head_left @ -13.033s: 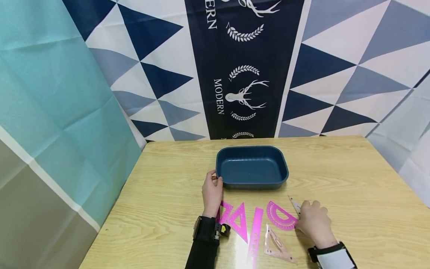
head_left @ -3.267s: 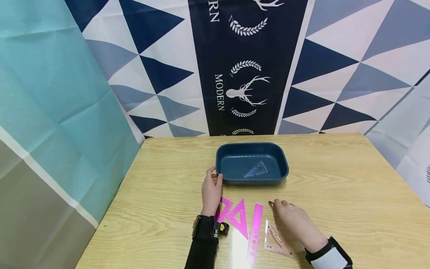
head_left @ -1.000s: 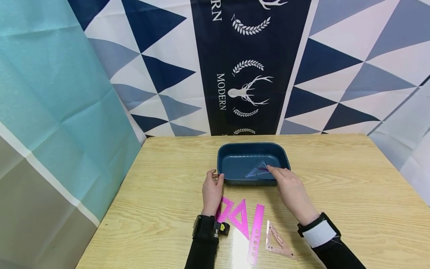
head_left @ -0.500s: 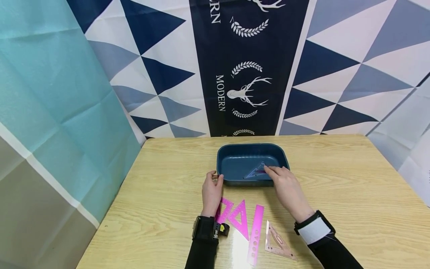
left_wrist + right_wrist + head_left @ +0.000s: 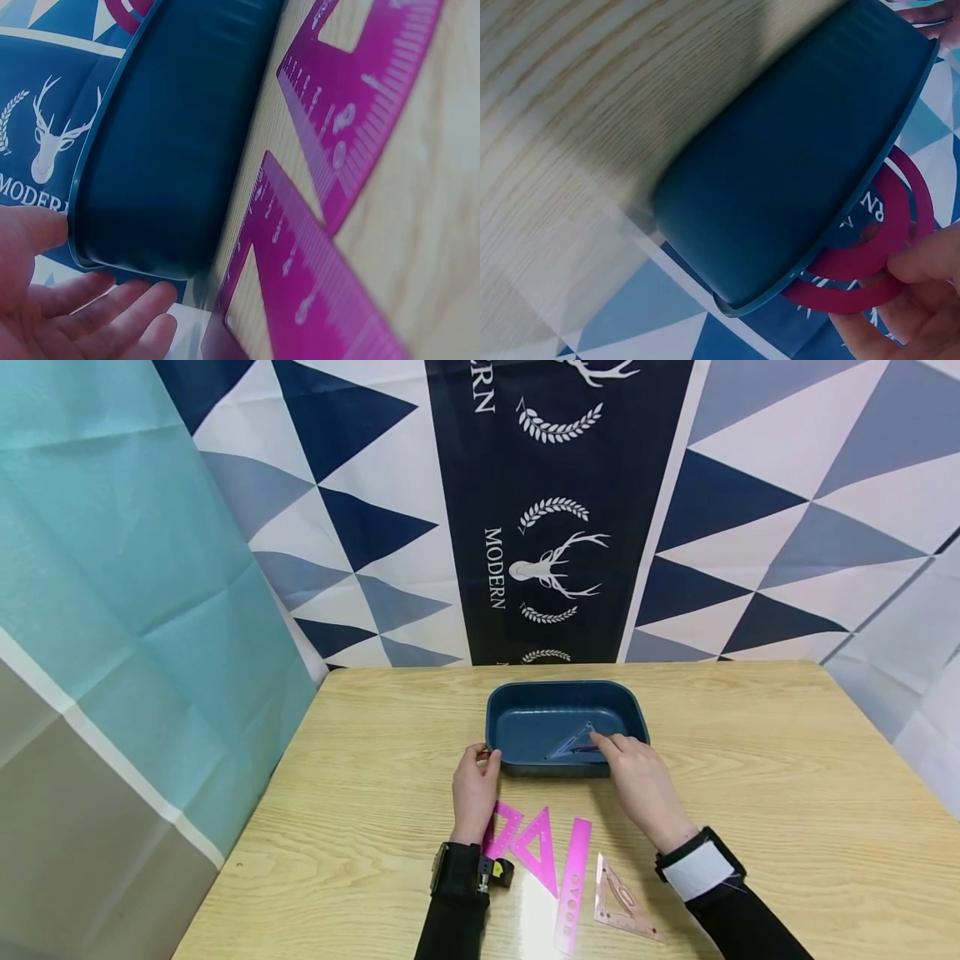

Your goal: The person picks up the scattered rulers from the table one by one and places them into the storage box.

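Note:
My left hand [image 5: 474, 793] holds the front left corner of a dark blue plastic tray [image 5: 525, 772], thumb at the rim and fingers along its end wall. My right hand [image 5: 643, 787] reaches over the tray's right side, pinching a pink protractor [image 5: 864, 255] between thumb and fingers. The head view shows the protractor nearly edge-on, close over a clear set square [image 5: 564, 747] lying inside the tray. In the left wrist view, a piece of the protractor shows above the tray's rim.
In front of the tray lie two pink set squares [image 5: 542, 865], one partly hidden by my left wrist, a pink ruler [image 5: 574, 877] and a pale pink transparent set square [image 5: 632, 923]. The wooden table [image 5: 360, 810] ends behind against a patterned curtain [image 5: 540, 510].
The clear set square went from the table into the tray. My right hand then took the protractor from the table and carried it over the tray. My left hand stayed at the corner.

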{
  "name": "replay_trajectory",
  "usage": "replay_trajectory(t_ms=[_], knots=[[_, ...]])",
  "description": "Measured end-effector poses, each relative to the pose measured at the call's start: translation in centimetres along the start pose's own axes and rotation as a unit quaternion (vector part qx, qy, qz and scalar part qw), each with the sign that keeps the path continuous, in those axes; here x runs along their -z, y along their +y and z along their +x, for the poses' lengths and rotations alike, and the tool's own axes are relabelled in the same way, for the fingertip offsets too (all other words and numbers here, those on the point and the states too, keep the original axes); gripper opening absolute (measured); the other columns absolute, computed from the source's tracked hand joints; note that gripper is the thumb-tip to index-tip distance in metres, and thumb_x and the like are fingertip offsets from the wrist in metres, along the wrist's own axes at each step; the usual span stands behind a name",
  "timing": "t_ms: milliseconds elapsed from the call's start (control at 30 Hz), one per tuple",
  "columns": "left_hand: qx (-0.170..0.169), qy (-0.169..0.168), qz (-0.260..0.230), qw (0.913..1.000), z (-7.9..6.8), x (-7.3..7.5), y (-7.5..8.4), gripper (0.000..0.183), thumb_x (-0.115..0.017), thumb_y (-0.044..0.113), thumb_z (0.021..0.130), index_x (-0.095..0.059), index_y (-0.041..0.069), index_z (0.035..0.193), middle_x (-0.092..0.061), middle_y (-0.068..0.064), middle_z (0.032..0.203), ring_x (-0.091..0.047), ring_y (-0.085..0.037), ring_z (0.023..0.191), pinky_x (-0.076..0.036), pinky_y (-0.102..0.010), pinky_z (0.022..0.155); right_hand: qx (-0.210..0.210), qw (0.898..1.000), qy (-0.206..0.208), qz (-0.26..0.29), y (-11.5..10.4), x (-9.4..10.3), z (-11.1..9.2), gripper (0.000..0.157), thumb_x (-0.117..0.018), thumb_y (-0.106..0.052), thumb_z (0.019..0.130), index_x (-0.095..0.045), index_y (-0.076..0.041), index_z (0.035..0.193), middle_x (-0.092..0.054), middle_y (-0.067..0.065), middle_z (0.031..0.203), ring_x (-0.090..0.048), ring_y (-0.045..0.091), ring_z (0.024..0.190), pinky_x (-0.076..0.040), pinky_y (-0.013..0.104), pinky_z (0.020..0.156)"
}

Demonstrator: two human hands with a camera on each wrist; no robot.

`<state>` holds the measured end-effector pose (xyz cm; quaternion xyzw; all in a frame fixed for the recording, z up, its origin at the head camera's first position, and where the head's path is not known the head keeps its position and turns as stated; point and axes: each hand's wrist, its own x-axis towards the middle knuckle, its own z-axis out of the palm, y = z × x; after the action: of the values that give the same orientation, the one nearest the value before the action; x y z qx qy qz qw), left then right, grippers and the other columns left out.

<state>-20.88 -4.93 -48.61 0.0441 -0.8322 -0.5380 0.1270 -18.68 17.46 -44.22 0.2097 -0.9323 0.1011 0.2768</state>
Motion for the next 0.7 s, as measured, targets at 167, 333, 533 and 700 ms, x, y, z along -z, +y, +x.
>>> replay_trajectory(t_ms=[167,333,533,700], knots=[[-0.001,-0.002,0.005,1.0000,0.00,0.02,-0.06,0.035,-0.054,0.029,0.092,-0.057,0.002,0.113,-0.061,-0.009,0.100,-0.061,-0.018,0.085,-0.051,-0.034,0.073,0.006,1.000,-0.003,0.000,0.16,-0.32,-0.10,0.033,-0.060,0.012,0.076,-0.061,0.003,0.108,-0.064,0.017,0.094,-0.060,0.030,0.086,-0.050,0.044,0.076],[-0.001,-0.003,0.004,1.0000,-0.05,0.05,-0.05,0.035,-0.053,0.030,0.092,-0.058,0.002,0.111,-0.061,-0.009,0.101,-0.061,-0.016,0.083,-0.051,-0.034,0.072,0.009,1.000,-0.021,-0.006,0.22,-0.52,-0.14,0.031,-0.060,0.012,0.075,-0.062,0.004,0.105,-0.064,0.017,0.095,-0.060,0.030,0.088,-0.049,0.044,0.079],[-0.005,0.003,0.010,0.9999,-0.06,0.00,-0.08,0.033,-0.054,0.028,0.091,-0.060,0.001,0.109,-0.061,-0.009,0.100,-0.062,-0.016,0.082,-0.051,-0.034,0.071,0.003,0.999,-0.047,-0.014,0.08,-0.64,-0.22,0.034,-0.059,0.012,0.077,-0.061,0.004,0.110,-0.064,0.018,0.100,-0.059,0.031,0.091,-0.047,0.045,0.084],[-0.005,0.006,0.015,0.9999,-0.08,-0.05,-0.03,0.033,-0.054,0.029,0.091,-0.060,0.002,0.109,-0.061,-0.009,0.100,-0.061,-0.015,0.081,-0.051,-0.034,0.071,0.002,0.998,-0.059,-0.017,-0.10,-0.77,-0.19,0.035,-0.058,0.011,0.078,-0.060,0.005,0.112,-0.063,0.019,0.103,-0.058,0.031,0.094,-0.044,0.045,0.088]])
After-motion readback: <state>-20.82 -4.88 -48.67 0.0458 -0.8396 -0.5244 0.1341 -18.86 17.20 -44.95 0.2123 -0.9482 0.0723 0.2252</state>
